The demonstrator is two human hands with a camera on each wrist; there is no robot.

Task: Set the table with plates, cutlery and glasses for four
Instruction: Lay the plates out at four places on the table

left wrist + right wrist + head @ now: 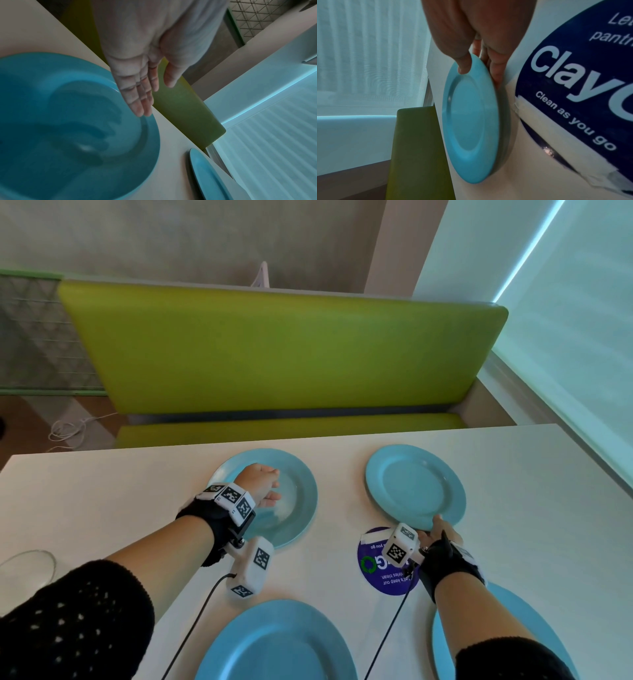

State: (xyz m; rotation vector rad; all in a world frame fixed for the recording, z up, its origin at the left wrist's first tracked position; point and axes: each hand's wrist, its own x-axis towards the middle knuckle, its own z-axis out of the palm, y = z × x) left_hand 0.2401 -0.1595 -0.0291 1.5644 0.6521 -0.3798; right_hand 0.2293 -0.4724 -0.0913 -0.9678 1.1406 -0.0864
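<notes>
Four light blue plates lie on the white table (531, 508). My left hand (270, 487) hovers over the far left plate (298, 508); in the left wrist view its fingers (142, 97) are straight above this plate (68, 135) and hold nothing. My right hand (438, 525) pinches the near rim of the far right plate (414, 484). The right wrist view shows that hand (479, 73) with the thumb on top of the plate (471, 119) and fingers under it, the near edge raised off the table. Two more plates (274, 642) (507, 604) sit at the near edge, the right one partly hidden by my forearm.
A round dark blue sticker (380, 573) is stuck on the table between the right plates. A clear glass item (27, 566) sits at the near left. A green bench (274, 354) runs behind the table's far edge. A window blind (565, 320) closes the right side.
</notes>
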